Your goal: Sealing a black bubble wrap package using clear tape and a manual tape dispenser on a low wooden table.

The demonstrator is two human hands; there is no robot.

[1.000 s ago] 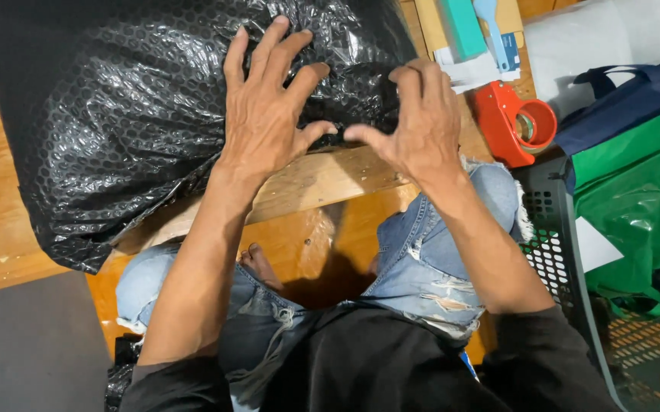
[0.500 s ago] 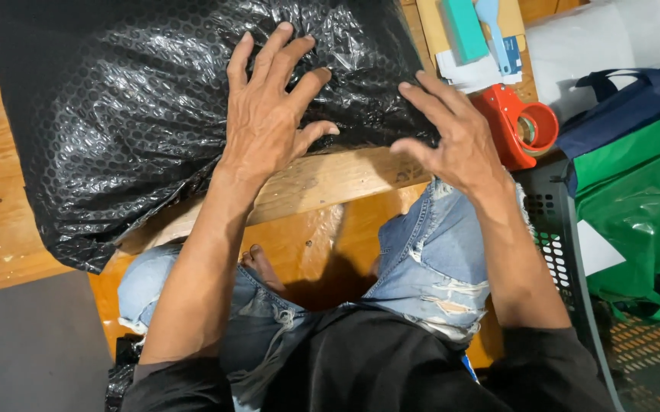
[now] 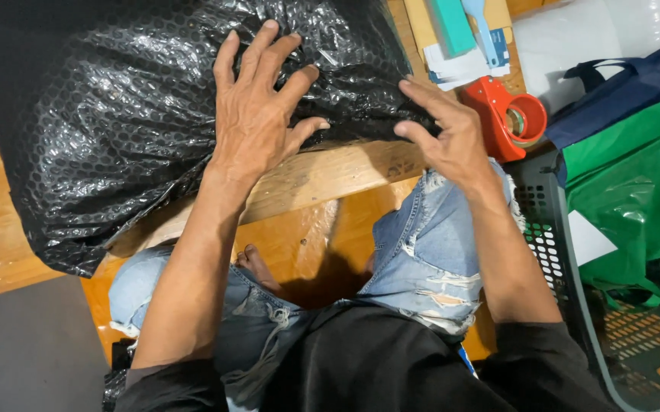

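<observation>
- Head view: a large bundle wrapped in black bubble-wrap plastic point(image 3: 139, 114) is being rested on a low, pale wooden table point(image 3: 322, 179), its lower left corner overhanging the table's near edge, so that it is being kept within easy reach above the seated person's knees.
- The left hand point(image 3: 257, 114) is being pressed flat on the wrap with its fingers spread wide apart, gripping nothing; judging by this, the bundle is being held steady.
- The right hand point(image 3: 444, 133) is being laid at the bundle's right edge, fingers loosely curled and touching the plastic; whether a fold is being pinched cannot be told.
- A red plastic tape dispenser point(image 3: 509, 118) is being kept just beside that hand, on the table.
- A grey plastic basket point(image 3: 551, 229) holding a green fabric bag point(image 3: 627, 191) is being kept at the far right.
</observation>
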